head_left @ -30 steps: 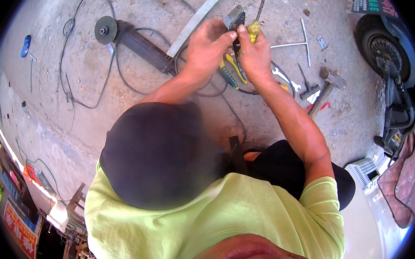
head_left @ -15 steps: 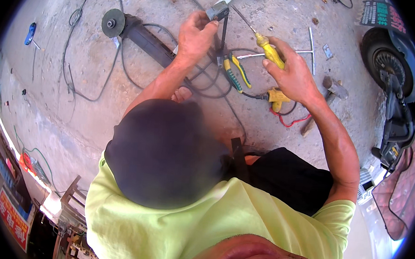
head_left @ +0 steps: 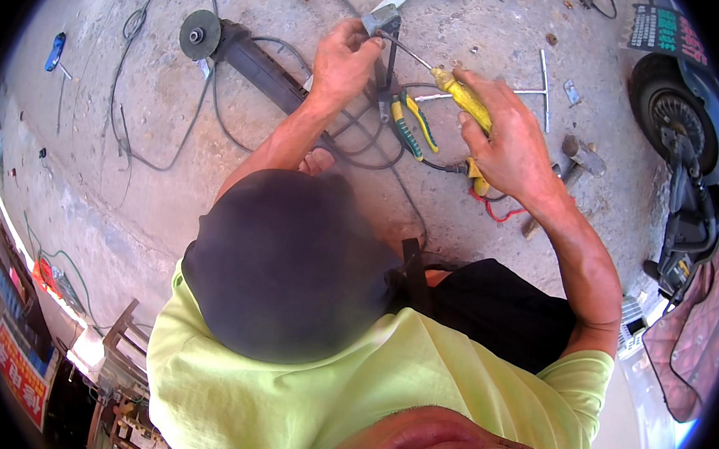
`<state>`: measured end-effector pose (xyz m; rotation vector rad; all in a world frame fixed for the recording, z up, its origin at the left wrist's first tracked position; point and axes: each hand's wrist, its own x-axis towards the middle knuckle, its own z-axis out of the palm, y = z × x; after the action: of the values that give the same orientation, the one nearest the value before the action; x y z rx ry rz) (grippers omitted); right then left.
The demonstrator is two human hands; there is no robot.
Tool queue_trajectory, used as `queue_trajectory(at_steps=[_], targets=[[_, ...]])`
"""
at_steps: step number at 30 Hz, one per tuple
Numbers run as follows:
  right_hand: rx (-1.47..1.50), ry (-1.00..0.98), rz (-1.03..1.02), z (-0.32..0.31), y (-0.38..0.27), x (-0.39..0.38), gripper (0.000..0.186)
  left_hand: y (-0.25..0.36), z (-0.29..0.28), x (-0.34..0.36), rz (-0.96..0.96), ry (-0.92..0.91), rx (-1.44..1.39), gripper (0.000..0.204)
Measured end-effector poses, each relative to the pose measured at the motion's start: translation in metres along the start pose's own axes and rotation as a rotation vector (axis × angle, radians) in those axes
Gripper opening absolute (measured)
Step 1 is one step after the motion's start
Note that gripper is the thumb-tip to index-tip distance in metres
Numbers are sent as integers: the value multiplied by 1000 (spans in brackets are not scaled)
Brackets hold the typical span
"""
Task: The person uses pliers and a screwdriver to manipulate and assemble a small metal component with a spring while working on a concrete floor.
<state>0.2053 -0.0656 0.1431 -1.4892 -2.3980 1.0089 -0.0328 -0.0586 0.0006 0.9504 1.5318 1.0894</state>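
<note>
My left hand (head_left: 345, 63) grips a small grey metal part with a dark strip (head_left: 380, 20), held above the concrete floor. My right hand (head_left: 508, 143) holds a yellow-handled screwdriver (head_left: 458, 91); its shaft slants up-left to the part beside my left thumb, and its tip appears to meet it. Below the part lie yellow-and-green pliers (head_left: 405, 128). A yellow tool with red wire (head_left: 478, 172) is partly hidden by my right hand. A T-handle wrench (head_left: 543, 88) lies beyond that hand.
An angle grinder (head_left: 254, 70) with looping cable lies left of centre. A hammer (head_left: 582, 156) is on the right, a blue-handled tool (head_left: 56, 50) far left. A scooter wheel (head_left: 667, 107) borders the right side; a metal frame (head_left: 118, 341) stands lower left.
My right hand has moved right and down from beside my left hand, sliding back along the screwdriver, whose shaft now angles into the part. My left hand has shifted slightly left.
</note>
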Motion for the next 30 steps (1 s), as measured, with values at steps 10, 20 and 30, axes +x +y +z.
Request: queue_trajectory(at_steps=[10, 20, 30], targets=[[-199, 42, -74, 6, 0, 0, 53, 12, -2, -4, -59, 10, 29, 44], [-221, 29, -81, 2, 0, 2, 51, -3, 2, 1, 214, 48, 284, 38], [250, 5, 188, 16, 30, 2, 45, 2, 15, 3, 264, -4, 444, 39]])
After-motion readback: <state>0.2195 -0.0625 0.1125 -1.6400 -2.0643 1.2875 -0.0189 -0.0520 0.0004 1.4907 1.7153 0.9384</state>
